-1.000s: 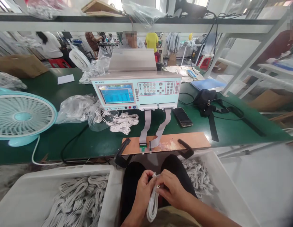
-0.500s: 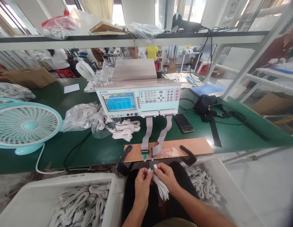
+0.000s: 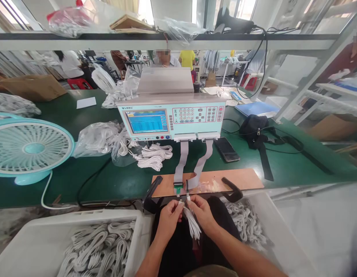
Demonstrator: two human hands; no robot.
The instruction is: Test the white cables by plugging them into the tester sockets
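Note:
A bundled white cable [image 3: 192,226] hangs between my two hands, over my lap. My left hand [image 3: 170,217] pinches one of its plug ends, just below the small green circuit board [image 3: 178,189] at the bench edge. My right hand [image 3: 201,212] pinches the other white plug, which is up against the connector on the second flat ribbon cable [image 3: 199,166]. Whether that plug is seated inside the connector, I cannot tell. Both ribbon cables run down from the front of a bench tester [image 3: 171,117] with a lit blue screen.
A wooden board [image 3: 247,179] is held at the bench edge by two black clamps [image 3: 232,189]. White bins of coiled cables stand on the left [image 3: 138,238] and right [image 3: 278,219]. Nearby are a phone [image 3: 226,149], a fan [image 3: 34,148] and loose white cables [image 3: 154,156].
Both hands have moved up toward the bench edge with the cable. The plug in my right hand now meets the ribbon cable's connector; before, it was apart from it.

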